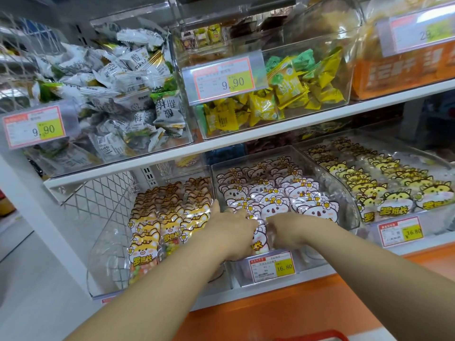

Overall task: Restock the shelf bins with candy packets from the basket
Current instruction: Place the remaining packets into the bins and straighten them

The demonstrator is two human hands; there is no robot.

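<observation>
Both hands are in the clear middle bin [344, 200] on the lower shelf, at the front of the rows of pink-and-white koala packets [275, 193] that stand upright in it. The left hand [232, 230] lies back-up on the front row, with one finger [215, 205] stretched straight toward the wall it shares with the neighbouring bin. Its other fingertips are hidden among the wrappers, so I cannot tell whether it grips anything. The right hand [289, 233] is just beside it, its fingers curled down round the edge of the front koala packet [258, 238], which shows between the two hands. A price tag [272, 267] reading 16.80 is fixed to the front of this bin, just below the wrists. In the left bin [108, 254] stand rows of orange fox packets [170, 217]; to the right of the middle bin stand rows of yellow cat packets [384, 188]. Above the white shelf board [246, 141], one bin is piled with loose white-and-green sweets [118, 89] and the next holds yellow and green ones [283, 94] — each carries a 9.90 tag. Of the basket [312, 337] only a strip of red rim shows at the bottom edge, well apart from the hands — what it holds is out of view.
</observation>
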